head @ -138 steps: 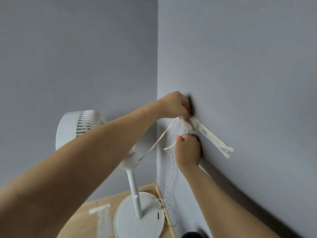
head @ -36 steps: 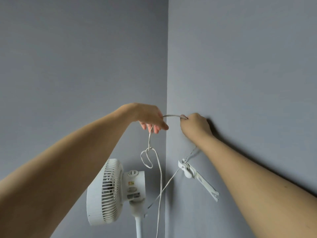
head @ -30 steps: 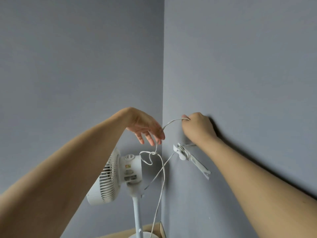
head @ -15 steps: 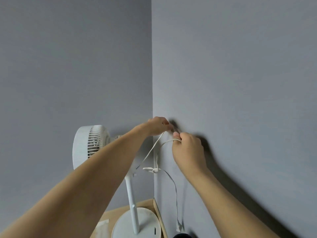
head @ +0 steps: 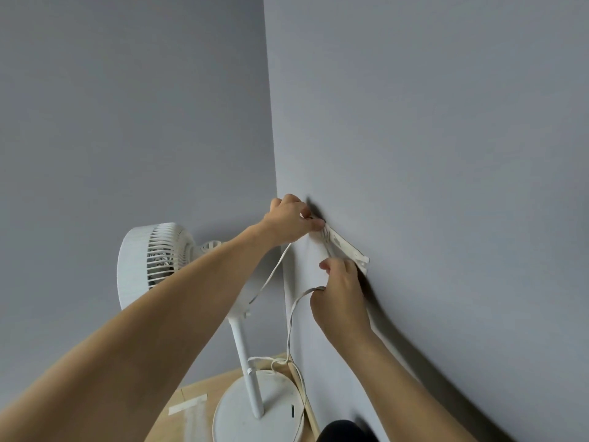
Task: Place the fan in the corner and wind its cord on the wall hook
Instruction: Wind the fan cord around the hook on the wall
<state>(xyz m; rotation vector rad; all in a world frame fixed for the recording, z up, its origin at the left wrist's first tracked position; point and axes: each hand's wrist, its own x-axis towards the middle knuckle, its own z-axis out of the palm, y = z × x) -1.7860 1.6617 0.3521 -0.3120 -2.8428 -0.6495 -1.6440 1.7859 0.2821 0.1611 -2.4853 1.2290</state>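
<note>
Left hand [head: 291, 220] pinching thin white cord [head: 288, 327] at white wall hook [head: 345, 248], right hand [head: 341, 296] gripping slack: best wrapped taut, loops side by side.

Two plain grey walls [head: 446, 122] meet at a vertical corner above a light wooden floor [head: 191, 393], which carries strips of pale tape [head: 188, 408] at lower left.

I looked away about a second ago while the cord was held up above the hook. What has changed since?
Both hands came down to the wall hook. The left hand now pinches the cord at the hook's upper end; the right hand grips it just below. The fan stays in the corner.
</note>
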